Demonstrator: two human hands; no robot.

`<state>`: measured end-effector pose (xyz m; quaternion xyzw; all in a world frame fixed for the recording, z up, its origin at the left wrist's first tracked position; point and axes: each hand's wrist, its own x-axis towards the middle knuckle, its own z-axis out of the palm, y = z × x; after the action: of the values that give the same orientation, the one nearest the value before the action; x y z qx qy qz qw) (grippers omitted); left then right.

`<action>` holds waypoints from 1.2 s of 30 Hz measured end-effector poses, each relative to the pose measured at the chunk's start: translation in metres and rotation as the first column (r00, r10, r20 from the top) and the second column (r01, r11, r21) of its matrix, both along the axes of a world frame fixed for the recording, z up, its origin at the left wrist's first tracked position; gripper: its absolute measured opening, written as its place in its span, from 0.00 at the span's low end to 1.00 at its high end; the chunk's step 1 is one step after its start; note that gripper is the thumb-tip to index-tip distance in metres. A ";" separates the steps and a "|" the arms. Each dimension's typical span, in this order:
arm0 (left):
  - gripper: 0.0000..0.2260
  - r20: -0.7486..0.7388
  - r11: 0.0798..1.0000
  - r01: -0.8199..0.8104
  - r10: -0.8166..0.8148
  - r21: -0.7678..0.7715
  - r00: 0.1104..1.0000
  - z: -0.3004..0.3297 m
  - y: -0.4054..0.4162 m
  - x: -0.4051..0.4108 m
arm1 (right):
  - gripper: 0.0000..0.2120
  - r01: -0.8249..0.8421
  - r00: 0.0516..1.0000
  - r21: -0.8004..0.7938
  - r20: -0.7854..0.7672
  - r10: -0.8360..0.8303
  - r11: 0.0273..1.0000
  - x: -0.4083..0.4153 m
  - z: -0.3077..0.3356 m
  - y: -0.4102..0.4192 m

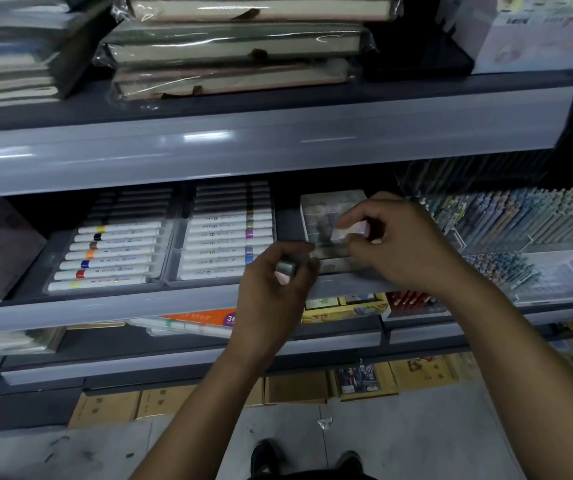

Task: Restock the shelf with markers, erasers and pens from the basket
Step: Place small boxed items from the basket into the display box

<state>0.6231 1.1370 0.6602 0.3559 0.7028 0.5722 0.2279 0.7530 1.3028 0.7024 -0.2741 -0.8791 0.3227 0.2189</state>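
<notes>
Nearest to me, at the bottom edge of the view, I saw the toes of two dark shoes (307,462) on a scuffed grey floor (399,441), and both bare forearms rose from there toward the shelving. My left hand (274,289) was lifted in front of the lip of the middle shelf (105,306), palm turned inward, its fingers curled closed around a small wrapped eraser (285,270) whose end showed between thumb and forefinger. My right hand (399,240) reached a little farther and higher, wrist bent down, and its thumb and fingertips pinched a pale pink eraser (352,233) just above a box of erasers (330,223) that sat on the middle shelf; I could not tell whether that eraser was touching the stack in the box. Left of the box, two clear trays of white markers (118,251) with coloured bands lay side by side, each row running left to right. To the right of the box stood upright ranks of pens (506,216) in clear holders. Below the shelf lip I made out an orange marker pack (202,320) and yellow boxes (340,308) on a lower tier, with cardboard cartons (132,403) at floor level. Farthest away, the top shelf (278,140) carried shrink-wrapped stacks of notebooks (236,46).
</notes>
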 end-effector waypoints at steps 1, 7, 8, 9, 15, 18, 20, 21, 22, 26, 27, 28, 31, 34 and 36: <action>0.07 -0.087 0.999 0.007 -0.010 -0.033 0.996 -0.002 0.000 0.000 | 0.12 -0.003 0.999 0.052 0.051 0.001 0.999 -0.001 0.001 0.003; 0.08 -0.291 0.992 -0.011 -0.027 -0.128 0.956 -0.007 0.003 0.002 | 0.17 -0.108 0.946 0.180 0.322 0.045 0.978 -0.015 0.007 0.012; 0.08 -0.300 0.992 -0.017 -0.022 -0.126 0.954 -0.008 0.004 0.002 | 0.17 -0.125 0.941 0.166 0.333 0.063 0.978 -0.019 0.008 0.012; 0.08 -0.305 0.992 -0.022 -0.018 -0.124 0.952 -0.008 0.004 0.002 | 0.17 -0.139 0.941 0.147 0.329 0.084 0.979 -0.022 0.008 0.012; 0.08 -0.303 0.992 -0.023 -0.015 -0.122 0.953 -0.008 0.005 0.002 | 0.12 -0.159 0.957 -0.025 0.241 0.160 0.987 -0.041 -0.001 0.016; 0.08 -0.301 0.993 -0.015 -0.021 -0.117 0.953 -0.008 0.005 0.002 | 0.09 -0.189 0.956 -0.054 0.220 0.196 0.981 -0.045 -0.005 0.017; 0.09 -0.294 0.993 -0.022 -0.014 -0.118 0.956 -0.008 0.005 0.002 | 0.09 -0.208 0.947 -0.007 0.247 0.203 0.978 -0.046 -0.006 0.020; 0.09 -0.292 0.993 -0.025 -0.011 -0.118 0.956 -0.007 0.006 0.002 | 0.09 -0.212 0.942 0.027 0.272 0.197 0.977 -0.046 -0.006 0.022; 0.09 -0.291 0.993 -0.026 -0.009 -0.117 0.957 -0.007 0.006 0.002 | 0.09 -0.216 0.935 0.057 0.299 0.190 0.975 -0.046 -0.006 0.023; 0.08 -0.309 0.993 -0.030 -0.007 -0.117 0.951 -0.008 0.007 0.001 | 0.07 -0.251 0.907 0.152 0.382 0.178 0.956 -0.048 -0.007 0.025; 0.08 -0.314 0.992 -0.030 -0.009 -0.119 0.949 -0.008 0.007 0.000 | 0.06 -0.250 0.906 0.160 0.388 0.172 0.955 -0.049 -0.007 0.025; 0.08 -0.315 0.992 -0.030 -0.010 -0.122 0.949 -0.008 0.007 0.000 | 0.07 -0.245 0.907 0.165 0.388 0.166 0.955 -0.049 -0.007 0.025; 0.08 -0.306 0.991 -0.030 -0.010 -0.128 0.952 -0.007 0.006 0.000 | 0.09 -0.228 0.912 0.165 0.382 0.151 0.959 -0.047 -0.008 0.026; 0.08 -0.299 0.992 -0.027 -0.012 -0.126 0.954 -0.005 0.005 0.002 | 0.06 -0.208 0.918 0.128 0.367 0.149 0.970 -0.044 -0.010 0.026; 0.08 -0.295 0.991 -0.023 -0.017 -0.133 0.955 -0.005 0.005 0.002 | 0.04 -0.204 0.924 0.102 0.350 0.157 0.974 -0.042 -0.011 0.028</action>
<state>0.6248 1.1417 0.6552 0.4202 0.7664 0.4643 0.1432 0.7109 1.3303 0.6919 -0.2277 -0.9451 0.2288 0.0516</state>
